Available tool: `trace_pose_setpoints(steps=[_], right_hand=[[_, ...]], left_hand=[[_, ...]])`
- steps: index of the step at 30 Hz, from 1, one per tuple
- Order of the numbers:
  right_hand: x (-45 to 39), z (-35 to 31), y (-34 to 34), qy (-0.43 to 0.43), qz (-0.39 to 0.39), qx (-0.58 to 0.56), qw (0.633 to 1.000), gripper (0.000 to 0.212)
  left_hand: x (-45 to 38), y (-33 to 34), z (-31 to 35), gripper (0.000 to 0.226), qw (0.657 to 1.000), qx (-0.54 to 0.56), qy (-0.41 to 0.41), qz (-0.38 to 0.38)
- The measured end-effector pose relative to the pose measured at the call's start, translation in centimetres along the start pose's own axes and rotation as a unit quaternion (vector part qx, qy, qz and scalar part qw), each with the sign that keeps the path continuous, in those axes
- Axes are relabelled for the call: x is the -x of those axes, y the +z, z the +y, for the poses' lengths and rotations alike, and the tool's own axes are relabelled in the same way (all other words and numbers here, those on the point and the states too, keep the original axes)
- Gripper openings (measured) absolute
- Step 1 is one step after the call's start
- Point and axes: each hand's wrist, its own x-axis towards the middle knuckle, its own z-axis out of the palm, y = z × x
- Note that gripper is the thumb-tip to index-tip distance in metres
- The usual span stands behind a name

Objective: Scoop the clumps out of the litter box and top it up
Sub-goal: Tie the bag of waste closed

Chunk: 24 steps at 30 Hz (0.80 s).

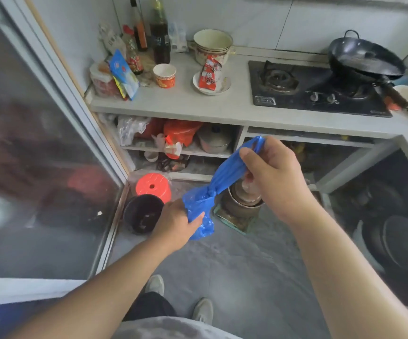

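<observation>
Over grey floor (234,277), kitchen counter (186,104) beyond

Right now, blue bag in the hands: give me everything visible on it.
The blue plastic bag is thin, crinkled film, bunched into a rope and stretched diagonally between both hands. A knot sits near its lower end. The right hand pinches the upper end, with a small tip poking above the fingers. The left hand grips the lower end, where loose film puffs out and hangs below. It is held in the air in front of the shelves, above the floor. Contents cannot be told.
</observation>
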Motion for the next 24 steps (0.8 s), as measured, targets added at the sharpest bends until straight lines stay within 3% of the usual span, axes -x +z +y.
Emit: trace_pose_setpoints(steps=[5,11,17,24], right_hand=[[-1.5,1.9,5.0,0.013,-0.107,0.059,0.992,0.021],[-5.9,4.1,12.7,0.038,-0.166,0.131,0.977,0.024],[-11.0,6.8,21.2,0.114,-0.18,0.209,0.955,0.014],[-15.4,8.7,28.4,0.173,-0.191,0.23,0.938,0.014]], left_hand=[[1.1,-1.2,-4.5,0.042,0.997,0.057,-0.055,0.014],[-0.4,-4.9,-10.5,0.068,0.988,0.091,-0.123,0.001],[-4.3,-12.4,-17.5,0.038,0.968,0.146,-0.187,0.079],[-8.5,-18.2,-22.3,0.03,0.963,0.151,-0.205,0.092]])
